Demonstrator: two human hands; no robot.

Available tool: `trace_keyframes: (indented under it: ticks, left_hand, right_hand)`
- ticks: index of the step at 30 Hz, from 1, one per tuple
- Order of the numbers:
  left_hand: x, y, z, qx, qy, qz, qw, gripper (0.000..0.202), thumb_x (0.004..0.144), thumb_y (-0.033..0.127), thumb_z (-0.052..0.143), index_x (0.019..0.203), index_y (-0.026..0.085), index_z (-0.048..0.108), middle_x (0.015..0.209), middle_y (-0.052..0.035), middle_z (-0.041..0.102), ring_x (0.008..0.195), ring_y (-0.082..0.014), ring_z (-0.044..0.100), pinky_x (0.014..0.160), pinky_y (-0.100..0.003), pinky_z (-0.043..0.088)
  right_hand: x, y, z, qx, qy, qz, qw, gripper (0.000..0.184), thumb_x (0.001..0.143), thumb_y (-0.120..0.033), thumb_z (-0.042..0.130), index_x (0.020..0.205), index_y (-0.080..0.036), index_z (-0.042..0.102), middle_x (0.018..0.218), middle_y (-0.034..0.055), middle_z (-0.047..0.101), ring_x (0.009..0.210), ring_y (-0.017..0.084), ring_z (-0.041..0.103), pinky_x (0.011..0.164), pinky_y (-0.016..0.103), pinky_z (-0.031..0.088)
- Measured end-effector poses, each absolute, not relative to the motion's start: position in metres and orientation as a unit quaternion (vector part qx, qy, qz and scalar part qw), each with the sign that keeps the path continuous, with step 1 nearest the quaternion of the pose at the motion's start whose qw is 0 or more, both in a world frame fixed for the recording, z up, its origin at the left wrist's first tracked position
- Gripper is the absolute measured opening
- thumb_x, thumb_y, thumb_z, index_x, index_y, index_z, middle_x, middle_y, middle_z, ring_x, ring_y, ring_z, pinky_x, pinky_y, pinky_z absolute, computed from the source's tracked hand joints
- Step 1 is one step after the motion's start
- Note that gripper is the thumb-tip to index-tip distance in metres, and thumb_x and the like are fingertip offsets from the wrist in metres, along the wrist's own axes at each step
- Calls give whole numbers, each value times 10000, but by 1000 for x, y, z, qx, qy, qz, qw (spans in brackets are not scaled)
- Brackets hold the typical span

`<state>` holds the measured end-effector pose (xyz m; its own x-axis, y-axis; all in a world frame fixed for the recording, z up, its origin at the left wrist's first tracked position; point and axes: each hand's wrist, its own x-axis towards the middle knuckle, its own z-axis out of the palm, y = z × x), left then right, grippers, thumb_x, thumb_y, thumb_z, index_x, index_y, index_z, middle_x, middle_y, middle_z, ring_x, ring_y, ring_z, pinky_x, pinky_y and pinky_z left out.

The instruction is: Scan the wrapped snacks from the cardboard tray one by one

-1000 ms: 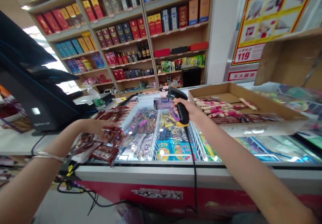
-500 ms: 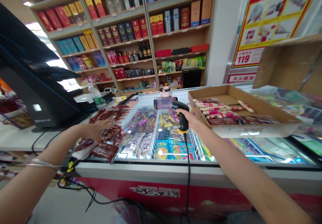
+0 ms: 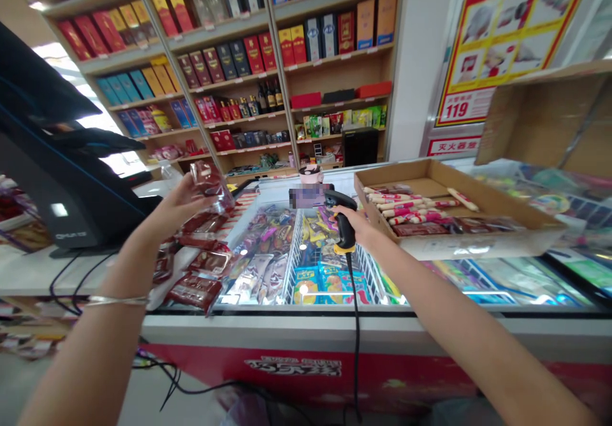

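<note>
My left hand (image 3: 179,204) holds a dark red snack packet (image 3: 206,182) lifted above a pile of similar red packets (image 3: 199,271) lying on the glass lid of a chest freezer (image 3: 306,324). My right hand (image 3: 359,229) grips a black barcode scanner (image 3: 340,220) with a yellow band, its cable hanging down over the freezer's front. The scanner's head points left toward the raised packet. A silver bangle sits on my left wrist.
A black till screen (image 3: 62,158) stands on the counter at left. A shallow cardboard box (image 3: 454,209) of wrapped sausages rests on the freezer at right. Ice creams fill the freezer baskets. Shelves (image 3: 268,69) of boxed bottles line the back wall.
My left hand has picked one packet off the pile and raised it. My right hand with the scanner has barely shifted.
</note>
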<state>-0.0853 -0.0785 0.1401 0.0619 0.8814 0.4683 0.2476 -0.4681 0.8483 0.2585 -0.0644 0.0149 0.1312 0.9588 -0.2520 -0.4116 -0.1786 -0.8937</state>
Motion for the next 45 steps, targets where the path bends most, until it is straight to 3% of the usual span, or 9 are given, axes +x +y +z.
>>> trace_keyframes:
  ticks: [4, 7, 13, 19, 24, 29, 34, 39, 45]
  left_hand:
    - [-17, -36, 94, 513, 271, 739, 344, 273, 651, 152, 677, 897, 225, 586, 900, 14, 637, 831, -120, 588, 788, -262, 490]
    - [14, -4, 56, 331, 268, 768, 479, 78, 728, 266, 535, 785, 213, 540, 759, 4, 608, 730, -146, 584, 711, -315, 513]
    - [25, 20, 19, 137, 249, 763, 581, 205, 692, 212, 349, 772, 188, 536, 715, -45, 625, 690, -199, 609, 721, -418, 501]
    - [24, 11, 4, 228, 204, 776, 551, 467, 561, 211, 376, 962, 162, 611, 964, -103, 675, 900, -236, 639, 864, -433, 459]
    - [25, 7, 4, 268, 183, 793, 517, 484, 587, 269, 401, 1007, 176, 624, 1034, -103, 674, 965, -248, 627, 886, -424, 445]
    - [30, 3, 9, 294, 199, 782, 512, 419, 605, 326, 403, 908, 169, 645, 938, -106, 687, 891, -257, 641, 812, -417, 472]
    - [32, 11, 7, 337, 247, 778, 469, 265, 608, 340, 426, 715, 164, 593, 773, -67, 659, 749, -207, 627, 691, -332, 476]
    - [30, 18, 1, 325, 272, 816, 392, 138, 617, 263, 461, 524, 183, 397, 566, 21, 507, 588, -126, 524, 580, -250, 432]
    - [27, 18, -3, 342, 296, 840, 298, 195, 611, 187, 476, 509, 182, 310, 525, 49, 362, 522, -86, 419, 542, -214, 377]
  right_hand:
    - [260, -67, 15, -489, -298, 595, 563, 130, 731, -211, 658, 712, -106, 583, 554, 28, 603, 412, 79, 522, 381, 166, 424]
    - [260, -66, 14, -493, -299, 593, 562, 128, 740, -211, 650, 722, -102, 585, 551, 23, 601, 414, 75, 526, 390, 158, 422]
    - [253, -61, 2, -466, -324, 598, 567, 118, 716, -169, 659, 798, -116, 592, 589, 32, 625, 463, 96, 565, 469, 189, 486]
    - [239, -74, 8, -477, -339, 592, 554, 120, 707, -130, 670, 799, -118, 594, 635, 28, 638, 440, 86, 548, 446, 194, 483]
    - [225, -88, 13, -449, -343, 632, 531, 141, 724, -187, 662, 823, -126, 582, 620, 18, 618, 444, 92, 552, 448, 197, 488]
    - [213, -98, 11, -433, -337, 662, 510, 157, 718, -234, 639, 814, -137, 563, 556, 8, 567, 445, 112, 558, 396, 188, 434]
    - [207, -104, 11, -420, -343, 657, 524, 167, 701, -240, 629, 820, -151, 553, 541, -11, 549, 417, 100, 527, 377, 185, 400]
    - [205, -102, 9, -435, -350, 637, 532, 182, 668, -203, 658, 803, -134, 558, 582, -12, 565, 421, 92, 530, 387, 190, 416]
    - [205, -98, 1, -420, -368, 627, 543, 225, 638, -171, 687, 819, -133, 558, 590, -28, 564, 419, 80, 518, 439, 207, 466]
